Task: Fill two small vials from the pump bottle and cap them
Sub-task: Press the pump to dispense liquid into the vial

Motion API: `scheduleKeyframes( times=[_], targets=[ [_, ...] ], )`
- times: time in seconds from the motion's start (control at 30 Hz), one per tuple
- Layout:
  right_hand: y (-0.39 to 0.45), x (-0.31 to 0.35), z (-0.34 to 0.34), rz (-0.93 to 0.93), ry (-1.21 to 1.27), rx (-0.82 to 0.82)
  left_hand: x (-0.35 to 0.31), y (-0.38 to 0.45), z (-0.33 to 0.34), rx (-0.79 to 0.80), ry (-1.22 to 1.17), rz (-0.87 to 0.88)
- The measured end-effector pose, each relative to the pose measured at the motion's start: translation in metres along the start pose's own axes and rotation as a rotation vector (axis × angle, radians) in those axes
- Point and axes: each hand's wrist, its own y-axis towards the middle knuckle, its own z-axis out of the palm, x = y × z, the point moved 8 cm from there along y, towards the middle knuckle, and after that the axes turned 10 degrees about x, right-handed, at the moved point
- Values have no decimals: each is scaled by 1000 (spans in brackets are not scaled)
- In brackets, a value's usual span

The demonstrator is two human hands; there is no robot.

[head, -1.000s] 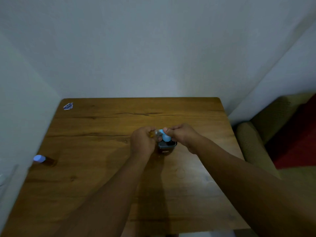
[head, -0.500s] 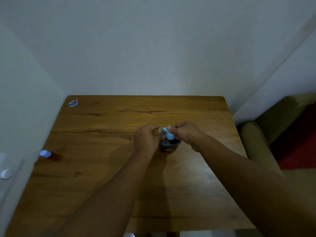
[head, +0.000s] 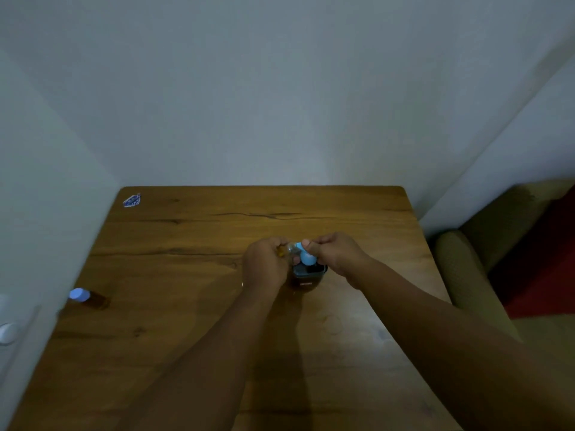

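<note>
brown wood table (head: 186, 353) by a grey wall. left hand (head: 264, 269) holds a tiny vial (head: 287, 250) over the pump bottle (head: 308, 275). right hand (head: 336, 253) pinches its blue cap (head: 308, 258). it looks light, slippery, maybe breakable; hold its sides. another capped vial (head: 85, 297) lies far left.

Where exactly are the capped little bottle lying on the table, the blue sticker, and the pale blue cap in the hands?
Capped little bottle (head: 88, 298): head view, on its amber body beside the pale cap.
Blue sticker (head: 132, 200): head view, its middle, far left table corner.
Pale blue cap (head: 308, 258): head view, its rounded side.
</note>
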Motion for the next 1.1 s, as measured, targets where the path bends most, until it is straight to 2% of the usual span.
scheduleKeyframes(
  times=[0.1,0.37,0.67,0.9,1.1],
  targets=[
    [-5,-4,1,23,58,18,0,-2,2,4,7,4],
    [1,-4,1,19,22,9,0,-2,0,-65,48,32],
    [-5,-6,4,37,74,70,-1,-3,-1,-58,49,42],
    [3,-7,4,51,57,2,3,0,0,-49,27,49],
    [-2,-9,4,73,87,58,2,-1,2,-60,31,36]
  ],
)
